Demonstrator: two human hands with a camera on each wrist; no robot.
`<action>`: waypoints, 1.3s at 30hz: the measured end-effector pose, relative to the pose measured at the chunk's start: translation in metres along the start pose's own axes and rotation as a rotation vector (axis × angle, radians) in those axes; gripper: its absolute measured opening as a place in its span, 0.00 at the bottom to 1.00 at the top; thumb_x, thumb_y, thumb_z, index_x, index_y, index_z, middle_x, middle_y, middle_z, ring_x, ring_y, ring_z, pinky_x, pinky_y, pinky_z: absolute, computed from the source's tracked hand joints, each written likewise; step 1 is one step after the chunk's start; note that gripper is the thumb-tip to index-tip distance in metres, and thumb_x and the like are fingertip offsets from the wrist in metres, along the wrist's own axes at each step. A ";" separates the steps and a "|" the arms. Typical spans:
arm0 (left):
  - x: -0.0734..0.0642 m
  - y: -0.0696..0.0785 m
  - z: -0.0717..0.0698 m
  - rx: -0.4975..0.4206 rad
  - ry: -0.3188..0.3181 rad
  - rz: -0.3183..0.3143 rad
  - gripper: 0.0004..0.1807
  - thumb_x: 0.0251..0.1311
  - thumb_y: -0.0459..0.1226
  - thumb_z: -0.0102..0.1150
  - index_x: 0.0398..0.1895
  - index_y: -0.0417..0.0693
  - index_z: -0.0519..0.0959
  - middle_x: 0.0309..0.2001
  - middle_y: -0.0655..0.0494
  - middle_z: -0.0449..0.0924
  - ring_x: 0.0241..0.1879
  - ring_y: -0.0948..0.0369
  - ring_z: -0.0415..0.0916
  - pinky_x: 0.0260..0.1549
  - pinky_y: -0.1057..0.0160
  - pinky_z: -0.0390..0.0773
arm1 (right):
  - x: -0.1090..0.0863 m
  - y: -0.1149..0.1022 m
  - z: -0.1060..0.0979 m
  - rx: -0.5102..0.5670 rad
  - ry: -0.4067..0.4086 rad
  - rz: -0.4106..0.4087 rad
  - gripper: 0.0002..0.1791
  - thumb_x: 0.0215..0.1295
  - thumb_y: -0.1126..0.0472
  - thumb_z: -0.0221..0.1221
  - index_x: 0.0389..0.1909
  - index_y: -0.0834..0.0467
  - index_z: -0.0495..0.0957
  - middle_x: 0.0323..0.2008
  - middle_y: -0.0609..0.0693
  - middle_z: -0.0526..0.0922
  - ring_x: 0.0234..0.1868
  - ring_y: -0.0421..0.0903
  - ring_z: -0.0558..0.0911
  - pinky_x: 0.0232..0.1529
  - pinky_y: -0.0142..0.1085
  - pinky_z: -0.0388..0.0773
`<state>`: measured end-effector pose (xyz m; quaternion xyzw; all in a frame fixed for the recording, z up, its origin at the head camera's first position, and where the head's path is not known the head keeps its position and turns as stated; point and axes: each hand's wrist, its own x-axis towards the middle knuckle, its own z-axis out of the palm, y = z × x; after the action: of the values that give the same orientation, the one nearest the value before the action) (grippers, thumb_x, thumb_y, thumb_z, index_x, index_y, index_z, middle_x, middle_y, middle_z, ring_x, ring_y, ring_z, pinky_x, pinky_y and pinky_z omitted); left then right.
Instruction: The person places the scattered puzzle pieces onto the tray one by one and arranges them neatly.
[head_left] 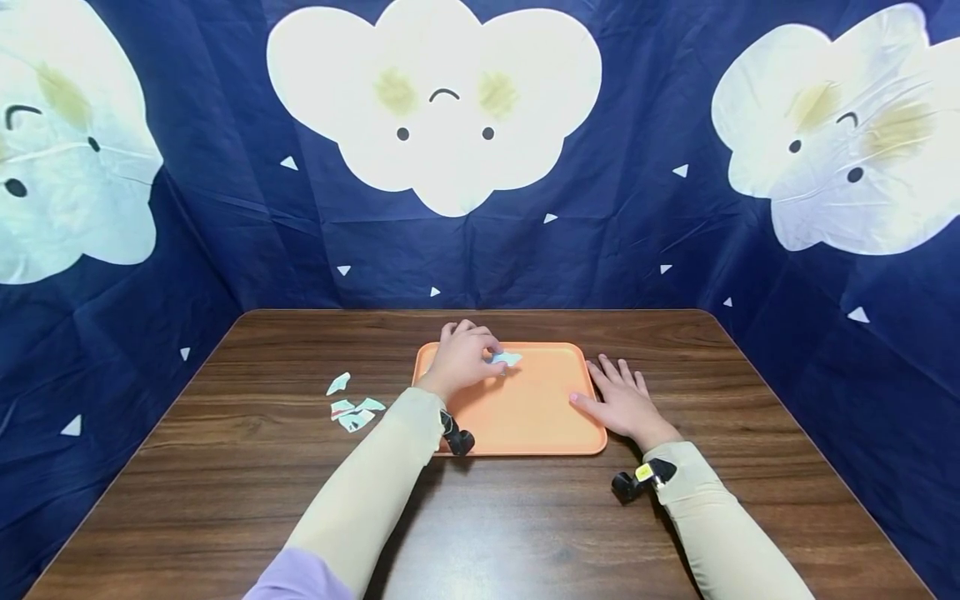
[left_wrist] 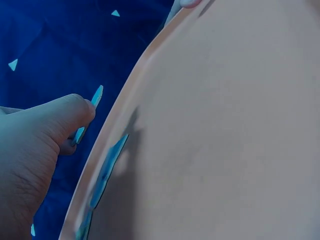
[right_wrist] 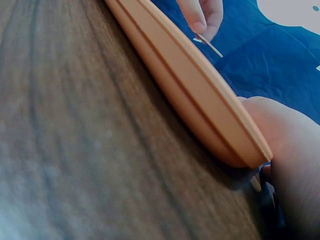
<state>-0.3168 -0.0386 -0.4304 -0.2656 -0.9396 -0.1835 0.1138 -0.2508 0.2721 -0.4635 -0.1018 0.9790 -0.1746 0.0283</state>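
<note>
Over the far part of the orange tray (head_left: 540,408), my left hand (head_left: 461,358) pinches a thin, pale-blue puzzle piece (left_wrist: 98,96) between thumb and fingers. The right wrist view shows this held piece (right_wrist: 212,46) edge-on, above the tray. Another flat bluish piece (left_wrist: 107,170) lies in the tray along its far rim, casting a shadow. My right hand (head_left: 626,404) rests at the tray's right side with its fingers spread and straight. Its thumb lies over the rim, while the other fingers are outside the tray.
Several irregular pale pieces with printed marks lie left of the tray, including a separate piece (head_left: 339,383) and a cluster (head_left: 356,420). The brown wooden table (head_left: 525,525) ends at a dark blue curtain (head_left: 480,258) with white cloud faces.
</note>
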 end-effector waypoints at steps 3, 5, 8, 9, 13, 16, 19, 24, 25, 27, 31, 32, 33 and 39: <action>0.002 0.004 0.001 -0.022 -0.001 -0.013 0.14 0.53 0.55 0.71 0.39 0.63 0.87 0.41 0.70 0.82 0.49 0.60 0.68 0.63 0.40 0.55 | 0.001 0.000 0.000 0.006 -0.004 0.001 0.52 0.68 0.25 0.45 0.79 0.58 0.54 0.79 0.63 0.46 0.78 0.70 0.39 0.71 0.69 0.34; 0.003 0.007 0.002 -0.032 -0.006 -0.022 0.13 0.54 0.54 0.70 0.39 0.63 0.86 0.41 0.71 0.82 0.48 0.61 0.68 0.63 0.41 0.54 | 0.001 0.000 0.000 0.008 -0.003 0.005 0.52 0.67 0.25 0.45 0.79 0.58 0.54 0.80 0.63 0.46 0.78 0.69 0.39 0.71 0.68 0.34; 0.006 0.011 0.005 -0.036 -0.016 -0.032 0.13 0.55 0.54 0.70 0.40 0.63 0.86 0.42 0.71 0.82 0.49 0.61 0.67 0.64 0.41 0.53 | 0.001 0.000 0.001 0.008 -0.003 0.009 0.52 0.67 0.24 0.44 0.79 0.57 0.54 0.80 0.63 0.46 0.78 0.69 0.39 0.71 0.68 0.34; 0.007 0.012 0.005 -0.038 -0.020 -0.036 0.13 0.55 0.54 0.70 0.41 0.64 0.86 0.42 0.72 0.82 0.49 0.61 0.67 0.64 0.42 0.53 | 0.001 0.000 0.001 0.007 -0.003 0.009 0.52 0.67 0.24 0.44 0.79 0.57 0.54 0.80 0.63 0.46 0.78 0.69 0.39 0.71 0.68 0.34; 0.010 0.017 0.008 -0.055 -0.026 -0.039 0.13 0.55 0.54 0.70 0.40 0.63 0.86 0.40 0.72 0.81 0.48 0.61 0.66 0.63 0.42 0.52 | 0.001 0.001 0.001 0.006 -0.002 0.010 0.53 0.67 0.24 0.44 0.79 0.57 0.54 0.80 0.62 0.46 0.78 0.69 0.39 0.71 0.69 0.34; 0.012 0.019 0.012 -0.052 -0.026 -0.044 0.12 0.54 0.54 0.70 0.38 0.64 0.86 0.37 0.72 0.79 0.48 0.60 0.66 0.63 0.41 0.52 | 0.001 0.002 0.001 0.007 0.000 0.007 0.52 0.67 0.24 0.44 0.79 0.58 0.54 0.80 0.63 0.46 0.78 0.69 0.39 0.71 0.69 0.34; 0.013 0.021 0.015 -0.042 -0.032 -0.055 0.12 0.55 0.55 0.69 0.37 0.64 0.85 0.35 0.72 0.78 0.48 0.60 0.66 0.65 0.41 0.50 | 0.001 0.002 0.001 0.008 0.002 0.007 0.52 0.67 0.24 0.44 0.79 0.58 0.54 0.80 0.63 0.46 0.78 0.69 0.39 0.71 0.68 0.34; 0.014 0.023 0.020 0.013 -0.046 -0.052 0.13 0.55 0.55 0.69 0.38 0.63 0.85 0.37 0.71 0.79 0.50 0.59 0.66 0.67 0.40 0.48 | 0.001 0.001 0.001 0.004 -0.001 0.007 0.52 0.67 0.24 0.44 0.79 0.58 0.54 0.80 0.63 0.46 0.78 0.69 0.39 0.71 0.68 0.34; 0.015 0.023 0.022 0.031 -0.047 -0.047 0.13 0.55 0.55 0.69 0.39 0.63 0.85 0.39 0.70 0.80 0.50 0.59 0.67 0.67 0.40 0.49 | 0.001 0.001 0.001 0.003 -0.001 0.007 0.52 0.67 0.24 0.44 0.79 0.58 0.54 0.80 0.63 0.46 0.78 0.69 0.39 0.71 0.68 0.34; 0.015 0.024 0.024 0.069 -0.055 -0.040 0.13 0.57 0.57 0.68 0.39 0.64 0.86 0.42 0.70 0.81 0.51 0.58 0.67 0.67 0.39 0.49 | 0.001 0.000 0.001 0.004 -0.002 0.007 0.52 0.67 0.24 0.44 0.79 0.58 0.54 0.80 0.63 0.46 0.78 0.69 0.39 0.71 0.68 0.34; 0.013 0.025 0.027 0.099 -0.072 -0.038 0.13 0.60 0.57 0.66 0.40 0.65 0.86 0.46 0.69 0.82 0.51 0.58 0.68 0.67 0.38 0.50 | 0.001 0.000 0.001 0.004 0.004 0.004 0.52 0.67 0.25 0.45 0.79 0.58 0.55 0.79 0.63 0.47 0.78 0.69 0.40 0.71 0.68 0.35; 0.013 0.026 0.028 0.101 -0.075 -0.038 0.12 0.60 0.57 0.65 0.40 0.66 0.86 0.46 0.69 0.82 0.51 0.58 0.67 0.68 0.38 0.49 | 0.001 0.000 0.001 0.004 0.006 0.003 0.52 0.67 0.25 0.45 0.79 0.58 0.55 0.79 0.63 0.47 0.78 0.69 0.40 0.71 0.68 0.35; 0.012 0.026 0.028 0.102 -0.077 -0.037 0.12 0.61 0.57 0.65 0.40 0.66 0.86 0.46 0.69 0.82 0.51 0.58 0.67 0.68 0.38 0.49 | 0.001 0.000 0.001 0.004 0.008 0.001 0.51 0.67 0.25 0.45 0.79 0.58 0.56 0.79 0.63 0.47 0.78 0.70 0.40 0.71 0.68 0.35; 0.012 0.025 0.032 0.114 -0.076 -0.043 0.12 0.60 0.58 0.66 0.39 0.65 0.85 0.46 0.69 0.83 0.52 0.57 0.68 0.67 0.38 0.52 | 0.000 -0.001 0.000 0.005 0.009 -0.002 0.51 0.68 0.25 0.45 0.79 0.58 0.56 0.79 0.64 0.47 0.78 0.70 0.40 0.71 0.69 0.35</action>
<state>-0.3170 0.0002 -0.4487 -0.2453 -0.9577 -0.1216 0.0889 -0.2509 0.2708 -0.4631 -0.1019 0.9786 -0.1773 0.0240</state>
